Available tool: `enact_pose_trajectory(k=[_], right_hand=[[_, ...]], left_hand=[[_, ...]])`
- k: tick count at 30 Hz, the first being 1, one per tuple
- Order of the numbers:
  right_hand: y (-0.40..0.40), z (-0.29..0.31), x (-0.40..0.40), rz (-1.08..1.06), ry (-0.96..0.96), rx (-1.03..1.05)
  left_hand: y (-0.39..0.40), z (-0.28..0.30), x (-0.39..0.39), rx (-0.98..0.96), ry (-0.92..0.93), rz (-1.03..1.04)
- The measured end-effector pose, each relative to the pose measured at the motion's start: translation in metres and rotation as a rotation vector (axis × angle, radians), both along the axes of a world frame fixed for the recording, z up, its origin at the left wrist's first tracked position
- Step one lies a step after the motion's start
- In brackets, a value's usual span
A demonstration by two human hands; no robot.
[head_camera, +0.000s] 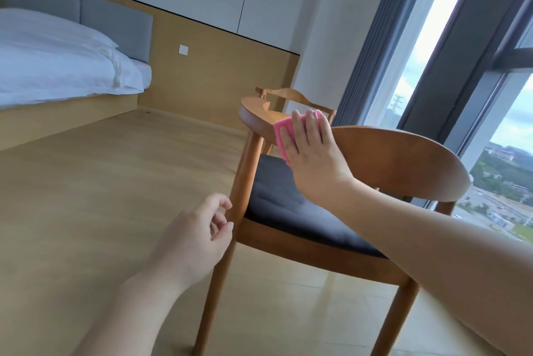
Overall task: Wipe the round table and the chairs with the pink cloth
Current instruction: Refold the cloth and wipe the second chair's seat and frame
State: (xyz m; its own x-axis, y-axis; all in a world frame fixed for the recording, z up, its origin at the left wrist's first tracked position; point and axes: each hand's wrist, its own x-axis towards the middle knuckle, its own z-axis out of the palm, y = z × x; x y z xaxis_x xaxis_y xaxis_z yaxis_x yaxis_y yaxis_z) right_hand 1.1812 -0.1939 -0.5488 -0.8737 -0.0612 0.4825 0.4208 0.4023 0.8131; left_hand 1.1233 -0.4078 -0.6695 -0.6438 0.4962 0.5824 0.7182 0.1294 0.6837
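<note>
A wooden chair [403,162] with a curved back rail and a dark seat cushion [288,205] fills the middle and right of the head view. My right hand [310,145] lies flat on the pink cloth [279,132], pressing it onto the chair's curved armrest rail. My left hand [199,234] hovers beside the chair's front leg [245,177], fingers loosely curled and holding nothing. A second wooden chair [291,96] stands behind, partly hidden. The round table is out of view.
A bed with white bedding [57,58] stands at the left on a wooden platform. Light wood floor [101,182] stretches between the bed and the chair. A tall window with grey frames [461,67] runs along the right side.
</note>
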Motion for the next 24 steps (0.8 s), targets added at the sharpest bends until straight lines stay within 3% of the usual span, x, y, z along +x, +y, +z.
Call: enact_pose_trajectory(k=[5,9,15,24], right_hand=[[-0.024,-0.003,-0.045,-0.132,-0.058,0.025],[-0.024,-0.003,-0.045,-0.121,-0.052,0.015],[0.0,0.005,0.009,0.063,-0.032,-0.026],[0.072,-0.002,0.103,0.325,0.201,-0.151]], left_hand=[[-0.012,-0.007,-0.004,-0.025,-0.035,0.0],[-0.01,-0.006,-0.003,-0.016,-0.015,-0.012],[0.019,-0.004,0.017,-0.027,-0.011,-0.066],[0.067,0.004,0.071,-0.149,0.016,-0.14]])
